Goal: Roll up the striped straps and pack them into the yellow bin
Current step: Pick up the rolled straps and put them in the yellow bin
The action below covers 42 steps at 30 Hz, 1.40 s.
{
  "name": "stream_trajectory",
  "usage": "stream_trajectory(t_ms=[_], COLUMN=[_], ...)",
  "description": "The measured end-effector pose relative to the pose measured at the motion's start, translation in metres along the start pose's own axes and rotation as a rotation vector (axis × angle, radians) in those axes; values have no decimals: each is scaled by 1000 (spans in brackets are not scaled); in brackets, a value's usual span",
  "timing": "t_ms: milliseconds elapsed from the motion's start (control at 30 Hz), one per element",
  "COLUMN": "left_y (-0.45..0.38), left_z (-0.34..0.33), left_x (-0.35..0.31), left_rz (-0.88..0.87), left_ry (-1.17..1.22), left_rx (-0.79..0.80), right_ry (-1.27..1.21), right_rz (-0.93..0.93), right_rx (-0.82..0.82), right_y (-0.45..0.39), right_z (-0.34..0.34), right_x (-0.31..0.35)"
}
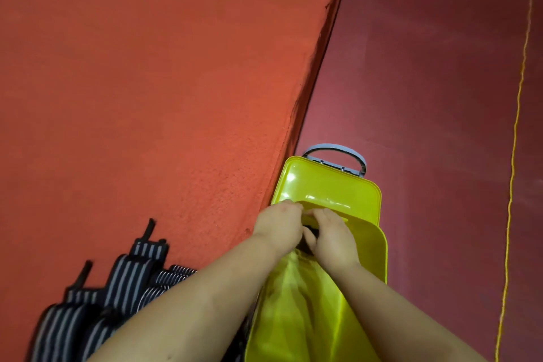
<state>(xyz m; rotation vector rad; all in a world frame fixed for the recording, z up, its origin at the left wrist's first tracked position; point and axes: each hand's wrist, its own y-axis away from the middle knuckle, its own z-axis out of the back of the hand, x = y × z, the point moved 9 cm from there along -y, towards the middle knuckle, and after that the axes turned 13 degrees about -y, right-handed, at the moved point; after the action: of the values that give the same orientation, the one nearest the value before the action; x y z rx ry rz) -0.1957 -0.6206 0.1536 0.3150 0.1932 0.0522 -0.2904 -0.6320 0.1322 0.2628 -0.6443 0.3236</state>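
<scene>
The yellow bin lies open on the floor, its lid folded back with a grey handle at the far end. Both my hands are inside the bin at its far end, close together. My left hand and my right hand have curled fingers around a dark rolled strap, of which only a sliver shows between them. Several dark straps with pale stripes lie side by side on the orange mat at the lower left, partly hidden under my left forearm.
An orange mat covers the left side, and its edge runs diagonally right beside the bin. Maroon floor spreads to the right. A thin yellow cord trails along the floor at the far right.
</scene>
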Motion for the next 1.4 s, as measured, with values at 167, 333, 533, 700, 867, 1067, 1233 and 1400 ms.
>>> stream_trajectory(t_ms=[167, 333, 533, 700, 867, 1067, 1233, 1400], left_y=[54, 156, 287, 347, 356, 357, 338, 339], left_z=[26, -8, -70, -131, -201, -209, -212, -206], left_x=[114, 222, 286, 309, 316, 326, 332, 345], left_rz=[406, 790, 1235, 1461, 1600, 1640, 1488, 1454], left_ry=[360, 510, 789, 1051, 1492, 1698, 1974, 1849], left_rx=[-209, -252, -303, -361, -426, -570, -564, -515], right_ry=[-36, -58, 25, 79, 139, 148, 248, 92], right_rz=[207, 366, 430, 486, 513, 430, 332, 187], right_rx=[64, 230, 492, 607, 727, 828, 921, 974], right_y=[-16, -1, 39, 63, 80, 87, 91, 97], right_z=[-30, -94, -180, -233, -283, -338, -368, -367], right_x=[94, 177, 232, 269, 292, 300, 290, 285])
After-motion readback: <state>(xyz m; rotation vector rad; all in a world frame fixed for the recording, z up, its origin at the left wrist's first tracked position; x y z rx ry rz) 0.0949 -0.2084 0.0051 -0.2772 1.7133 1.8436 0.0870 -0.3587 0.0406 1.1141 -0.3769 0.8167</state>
